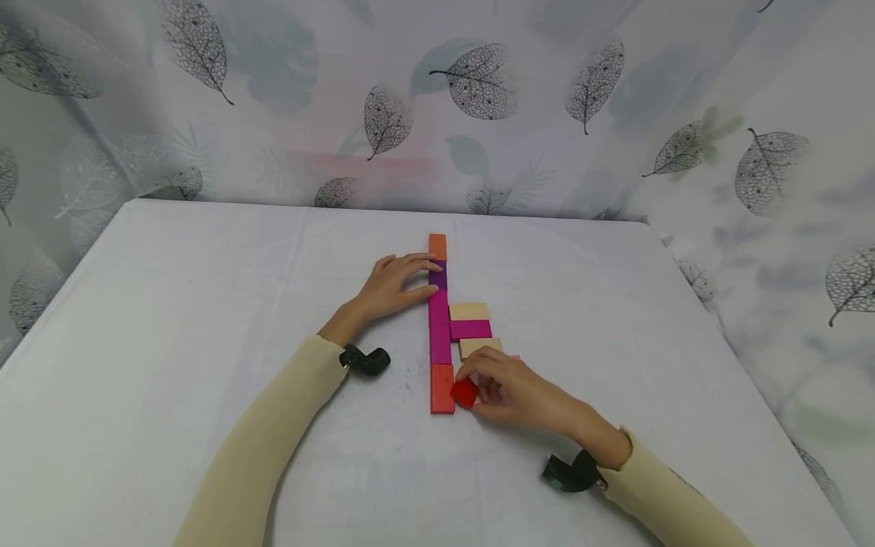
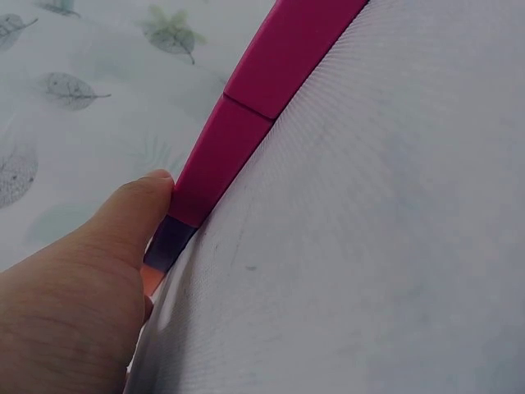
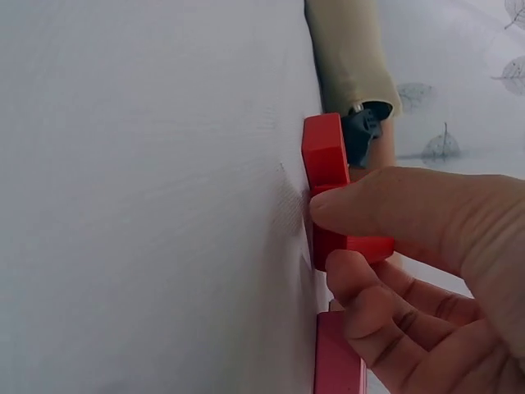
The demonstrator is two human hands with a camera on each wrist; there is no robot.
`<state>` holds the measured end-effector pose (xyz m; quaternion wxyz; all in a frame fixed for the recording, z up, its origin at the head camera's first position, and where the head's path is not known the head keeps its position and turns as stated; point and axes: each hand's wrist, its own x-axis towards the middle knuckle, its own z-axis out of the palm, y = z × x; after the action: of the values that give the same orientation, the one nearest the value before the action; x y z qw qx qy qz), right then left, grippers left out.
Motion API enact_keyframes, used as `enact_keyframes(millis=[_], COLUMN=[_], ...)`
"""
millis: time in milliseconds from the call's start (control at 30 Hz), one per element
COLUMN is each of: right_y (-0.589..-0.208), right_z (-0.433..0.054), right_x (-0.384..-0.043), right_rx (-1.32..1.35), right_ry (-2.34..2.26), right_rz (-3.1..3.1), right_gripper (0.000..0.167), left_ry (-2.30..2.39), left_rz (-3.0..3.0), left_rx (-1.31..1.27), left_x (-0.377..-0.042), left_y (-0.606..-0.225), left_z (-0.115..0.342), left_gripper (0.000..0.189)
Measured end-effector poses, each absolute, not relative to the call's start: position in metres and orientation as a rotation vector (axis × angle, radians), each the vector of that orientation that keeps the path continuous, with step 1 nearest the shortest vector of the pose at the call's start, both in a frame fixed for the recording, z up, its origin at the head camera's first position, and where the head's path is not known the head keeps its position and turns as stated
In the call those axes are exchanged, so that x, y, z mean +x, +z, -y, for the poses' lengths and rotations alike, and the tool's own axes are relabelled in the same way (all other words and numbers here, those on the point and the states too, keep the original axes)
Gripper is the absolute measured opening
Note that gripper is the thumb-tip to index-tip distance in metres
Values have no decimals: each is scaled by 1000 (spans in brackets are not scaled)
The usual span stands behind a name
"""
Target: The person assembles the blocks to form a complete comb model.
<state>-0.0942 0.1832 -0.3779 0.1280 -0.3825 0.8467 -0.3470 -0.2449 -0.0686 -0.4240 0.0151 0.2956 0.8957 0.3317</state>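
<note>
Red smooth block (image 1: 465,393), one corner leftward, long axis obscured, pinched by the right hand (image 1: 516,389) beside the near end of a near-to-far row of orange, purple, magenta and red blocks (image 1: 440,342); left hand (image 1: 391,289), fingers extended, touching its far part.

At 4 o'clock, the right hand (image 3: 459,234) pinches a red, flat-sided block (image 3: 330,250) between thumb and fingers. Towards its 12 o'clock stands a red rectangular block (image 3: 326,148); towards 6, a pink straight-edged block (image 3: 336,353). A pale-yellow fabric sleeve (image 3: 353,49) shows at 1 o'clock.
</note>
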Motion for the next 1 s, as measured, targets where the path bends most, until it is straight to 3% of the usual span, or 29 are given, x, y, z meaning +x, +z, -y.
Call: enact_keyframes(millis=[1000], right_y=[-374], right_z=[-180], right_x=[-77], right_rx=[-1128], right_ry=[-1051], right_rz=[-2489], right_gripper=[29], left_ry=[1049], left_rz=[-2786], left_rx=[920], left_x=[-244], left_y=[-424], left_z=[69], left_gripper=[42])
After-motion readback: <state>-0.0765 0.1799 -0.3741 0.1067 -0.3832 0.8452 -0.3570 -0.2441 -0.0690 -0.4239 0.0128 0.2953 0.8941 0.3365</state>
